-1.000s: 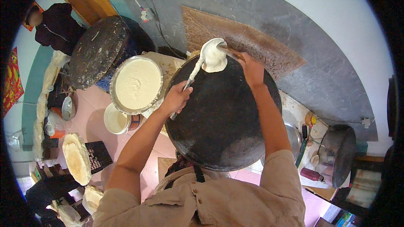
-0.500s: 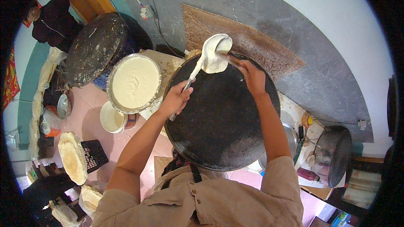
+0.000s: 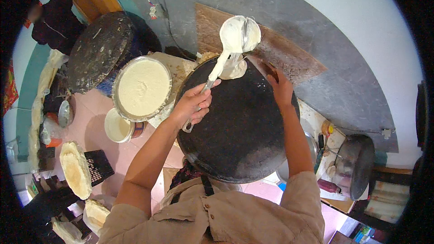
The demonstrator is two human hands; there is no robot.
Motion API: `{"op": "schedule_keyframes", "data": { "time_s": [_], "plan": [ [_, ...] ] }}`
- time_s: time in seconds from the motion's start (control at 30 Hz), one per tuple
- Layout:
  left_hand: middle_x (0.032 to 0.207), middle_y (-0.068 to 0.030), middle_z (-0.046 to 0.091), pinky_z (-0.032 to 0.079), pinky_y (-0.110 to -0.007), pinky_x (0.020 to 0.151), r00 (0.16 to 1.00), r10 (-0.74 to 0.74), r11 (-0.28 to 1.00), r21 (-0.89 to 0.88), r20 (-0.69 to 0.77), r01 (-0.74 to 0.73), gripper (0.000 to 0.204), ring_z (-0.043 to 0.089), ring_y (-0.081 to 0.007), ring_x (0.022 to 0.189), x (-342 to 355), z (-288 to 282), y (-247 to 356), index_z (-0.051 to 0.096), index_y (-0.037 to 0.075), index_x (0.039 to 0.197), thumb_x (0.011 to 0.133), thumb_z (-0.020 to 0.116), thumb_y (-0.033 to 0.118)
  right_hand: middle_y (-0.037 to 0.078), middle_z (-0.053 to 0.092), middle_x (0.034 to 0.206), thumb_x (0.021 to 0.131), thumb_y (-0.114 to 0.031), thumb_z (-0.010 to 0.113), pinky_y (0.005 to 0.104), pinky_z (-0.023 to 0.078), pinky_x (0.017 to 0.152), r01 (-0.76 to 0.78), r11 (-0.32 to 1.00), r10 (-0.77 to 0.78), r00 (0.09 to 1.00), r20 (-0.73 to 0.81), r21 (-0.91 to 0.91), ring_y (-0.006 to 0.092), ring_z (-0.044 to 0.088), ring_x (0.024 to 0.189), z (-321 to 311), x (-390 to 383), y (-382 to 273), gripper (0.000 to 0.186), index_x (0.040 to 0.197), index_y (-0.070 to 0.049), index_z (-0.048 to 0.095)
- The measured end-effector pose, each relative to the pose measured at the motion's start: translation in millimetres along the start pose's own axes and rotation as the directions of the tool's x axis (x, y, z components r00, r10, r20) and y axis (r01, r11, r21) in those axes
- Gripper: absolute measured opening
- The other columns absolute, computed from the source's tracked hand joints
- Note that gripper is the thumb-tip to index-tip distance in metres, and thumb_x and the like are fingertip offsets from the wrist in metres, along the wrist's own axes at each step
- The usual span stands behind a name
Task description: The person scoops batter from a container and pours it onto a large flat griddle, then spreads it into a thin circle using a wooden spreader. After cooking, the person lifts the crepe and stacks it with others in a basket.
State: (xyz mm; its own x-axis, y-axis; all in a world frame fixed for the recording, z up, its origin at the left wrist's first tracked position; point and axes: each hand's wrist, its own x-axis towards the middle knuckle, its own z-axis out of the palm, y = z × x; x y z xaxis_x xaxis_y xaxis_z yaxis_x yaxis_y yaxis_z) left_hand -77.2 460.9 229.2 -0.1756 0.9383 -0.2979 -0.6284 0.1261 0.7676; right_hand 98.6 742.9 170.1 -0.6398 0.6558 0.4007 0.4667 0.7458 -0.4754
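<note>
My left hand (image 3: 194, 104) is closed round the metal handle of a ladle (image 3: 230, 38), whose bowl and upper handle are coated in pale batter. The bowl is tilted above the far edge of a round black griddle (image 3: 235, 126). Batter (image 3: 233, 69) hangs below it in a sheet and forms a small patch at the griddle's far side. My right hand (image 3: 281, 89) is at the far right of the griddle, fingers curled on a thin brownish tool (image 3: 261, 65), blurred, its kind unclear.
Left of the griddle stands a wide basin of batter (image 3: 142, 88), with a white bucket (image 3: 118, 125) below it. A large dark drum lid (image 3: 100, 49) is behind. On the right are a squeeze bottle (image 3: 329, 186) and a dark round pan (image 3: 359, 167). A grey wall (image 3: 352, 95) borders the far side.
The ladle has moved up and away, its bowl tipped, and batter now falls from it onto the griddle. My right hand has moved right, taking the thin tool away from the ladle.
</note>
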Motion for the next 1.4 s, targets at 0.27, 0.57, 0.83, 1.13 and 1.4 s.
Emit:
{"op": "schedule_keyframes", "data": {
  "time_s": [0.27, 0.57, 0.83, 1.13, 1.4],
  "plan": [
    [0.06, 0.0053, 0.033, 0.025, -0.02, 0.026, 0.998, 0.053, 0.988, -0.146, 0.033, -0.048, 0.051, 0.027, -0.0026, 0.033, -22, 9, 20, 0.029, 0.011, 0.143, 0.098, 0.044, 0.028, 0.019, 0.065, 0.088, 0.085, -0.026, 0.06, 0.048, 0.048, 0.07, -0.049, 0.967, 0.081, 0.989, 0.122, -0.249, 0.0375, 0.063, 0.083, 75, 67, 14, 0.03, 0.111, -0.012, 0.055],
    [0.06, 0.0049, 0.033, 0.026, -0.019, 0.026, 0.998, 0.046, 0.983, -0.177, -0.052, -0.055, 0.05, 0.026, -0.002, 0.033, -50, -19, 11, 0.032, 0.011, 0.141, 0.098, 0.044, 0.031, 0.017, 0.065, 0.082, 0.085, -0.027, 0.059, 0.0488, 0.049, 0.066, 0.053, 0.967, 0.002, 0.976, 0.216, -0.25, 0.0374, 0.063, 0.076, 80, 48, -26, 0.031, 0.111, -0.012, 0.051],
    [0.061, 0.0049, 0.034, 0.028, -0.019, 0.027, 0.995, 0.055, 0.971, -0.226, -0.081, -0.072, 0.048, 0.028, -0.0022, 0.034, -77, -42, 11, 0.031, 0.009, 0.142, 0.099, 0.042, 0.027, 0.016, 0.066, 0.082, 0.083, -0.03, 0.062, 0.0473, 0.05, 0.063, 0.082, 0.997, -0.082, 0.995, 0.062, -0.01, 0.0375, 0.063, 0.074, 73, 24, -51, 0.03, 0.107, -0.014, 0.057],
    [0.06, 0.0057, 0.031, 0.027, -0.019, 0.025, 0.975, 0.038, 0.967, -0.238, -0.22, -0.091, 0.05, 0.025, -0.0017, 0.033, -120, -78, -8, 0.028, 0.008, 0.142, 0.099, 0.04, 0.029, 0.017, 0.065, 0.078, 0.084, -0.024, 0.06, 0.0468, 0.049, 0.061, 0.108, 0.975, -0.068, 0.977, 0.204, -0.192, 0.0372, 0.063, 0.072, 92, 15, -65, 0.028, 0.108, -0.01, 0.054],
    [0.062, 0.0053, 0.033, 0.025, -0.016, 0.026, 0.922, 0.013, 0.952, -0.278, -0.387, -0.131, 0.048, 0.023, -0.0018, 0.035, -167, -124, -38, 0.033, 0.011, 0.14, 0.098, 0.044, 0.032, 0.019, 0.063, 0.083, 0.084, -0.027, 0.063, 0.0456, 0.047, 0.064, 0.048, 0.999, -0.039, 0.915, 0.402, -0.011, 0.0387, 0.061, 0.076, 63, -27, -112, 0.028, 0.106, -0.011, 0.057]
  ]
}}
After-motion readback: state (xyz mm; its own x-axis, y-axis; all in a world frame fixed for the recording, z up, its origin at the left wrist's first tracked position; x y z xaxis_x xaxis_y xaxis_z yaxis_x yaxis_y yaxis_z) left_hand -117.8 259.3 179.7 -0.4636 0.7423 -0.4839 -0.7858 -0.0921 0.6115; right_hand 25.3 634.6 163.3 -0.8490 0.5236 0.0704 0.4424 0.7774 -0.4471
